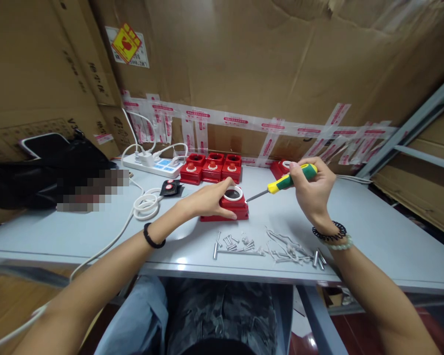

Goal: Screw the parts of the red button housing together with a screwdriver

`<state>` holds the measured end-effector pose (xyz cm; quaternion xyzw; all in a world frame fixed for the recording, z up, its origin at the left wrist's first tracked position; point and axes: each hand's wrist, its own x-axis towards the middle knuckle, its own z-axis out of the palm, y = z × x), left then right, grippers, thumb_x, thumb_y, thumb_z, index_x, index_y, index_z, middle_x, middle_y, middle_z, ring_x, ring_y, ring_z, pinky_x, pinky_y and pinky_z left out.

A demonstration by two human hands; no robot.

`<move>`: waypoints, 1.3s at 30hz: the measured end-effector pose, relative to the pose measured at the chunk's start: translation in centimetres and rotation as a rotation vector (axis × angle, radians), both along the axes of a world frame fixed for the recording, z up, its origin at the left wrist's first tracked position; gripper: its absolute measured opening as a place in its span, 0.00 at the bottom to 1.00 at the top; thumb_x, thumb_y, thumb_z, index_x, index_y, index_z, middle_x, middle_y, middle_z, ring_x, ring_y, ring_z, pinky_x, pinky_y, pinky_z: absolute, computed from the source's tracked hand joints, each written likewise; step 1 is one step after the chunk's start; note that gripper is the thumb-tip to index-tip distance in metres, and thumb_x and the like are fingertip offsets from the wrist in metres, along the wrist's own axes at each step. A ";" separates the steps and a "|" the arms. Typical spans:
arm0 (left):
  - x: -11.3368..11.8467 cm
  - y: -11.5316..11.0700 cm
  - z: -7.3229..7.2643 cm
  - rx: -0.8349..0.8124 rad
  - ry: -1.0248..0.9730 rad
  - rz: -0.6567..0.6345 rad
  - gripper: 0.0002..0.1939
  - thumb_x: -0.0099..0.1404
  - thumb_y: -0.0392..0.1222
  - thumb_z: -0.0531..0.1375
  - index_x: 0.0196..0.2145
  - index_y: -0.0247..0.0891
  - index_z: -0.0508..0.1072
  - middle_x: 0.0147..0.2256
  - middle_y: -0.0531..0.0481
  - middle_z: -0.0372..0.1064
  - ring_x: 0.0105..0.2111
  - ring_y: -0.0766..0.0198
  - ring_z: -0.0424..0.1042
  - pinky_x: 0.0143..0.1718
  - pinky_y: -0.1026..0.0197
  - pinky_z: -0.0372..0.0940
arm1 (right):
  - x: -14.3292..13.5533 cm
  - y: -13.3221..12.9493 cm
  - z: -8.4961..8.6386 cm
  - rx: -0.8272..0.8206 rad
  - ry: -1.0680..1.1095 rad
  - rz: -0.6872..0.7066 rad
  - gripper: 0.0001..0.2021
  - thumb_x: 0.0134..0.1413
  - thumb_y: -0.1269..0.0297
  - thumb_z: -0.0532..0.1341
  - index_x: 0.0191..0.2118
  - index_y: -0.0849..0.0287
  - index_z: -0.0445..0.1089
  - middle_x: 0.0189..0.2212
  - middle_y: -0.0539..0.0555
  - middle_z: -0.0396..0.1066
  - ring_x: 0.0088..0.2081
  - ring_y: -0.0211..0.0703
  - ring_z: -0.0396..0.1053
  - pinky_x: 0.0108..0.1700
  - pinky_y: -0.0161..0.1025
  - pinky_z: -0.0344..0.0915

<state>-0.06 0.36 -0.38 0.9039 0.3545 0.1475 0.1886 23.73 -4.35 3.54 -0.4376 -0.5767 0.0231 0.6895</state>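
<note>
On the grey table, a red box [242, 212] with a white ring [233, 194] around its round opening lies under my left hand [215, 199]. The fingers of that hand are wrapped around the box's left side and top. My right hand [314, 190] is closed on the green and yellow handle of a screwdriver [286, 182]. The screwdriver slants down to the left, its tip at the box's right side near the white ring. Loose screws [231, 242] and a thin metal rod [240, 252] lie in front of the box, nearer the table's edge.
Several red boxes [212, 170] stand at the back beside a white power strip [157, 165]. Another red box [278, 169] is behind my right hand. White strings [288, 246] and metal pins [315, 259] lie front right; a coiled cable [146, 207] lies left.
</note>
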 end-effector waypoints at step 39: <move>-0.2 0.0 0.0 0.015 0.007 -0.004 0.36 0.52 0.62 0.64 0.51 0.42 0.56 0.53 0.40 0.66 0.49 0.45 0.69 0.43 0.53 0.63 | 1.0 1.8 -1.4 -0.187 0.220 0.119 0.14 0.41 0.56 0.68 0.26 0.59 0.66 0.21 0.44 0.64 0.19 0.34 0.66 0.17 0.34 0.70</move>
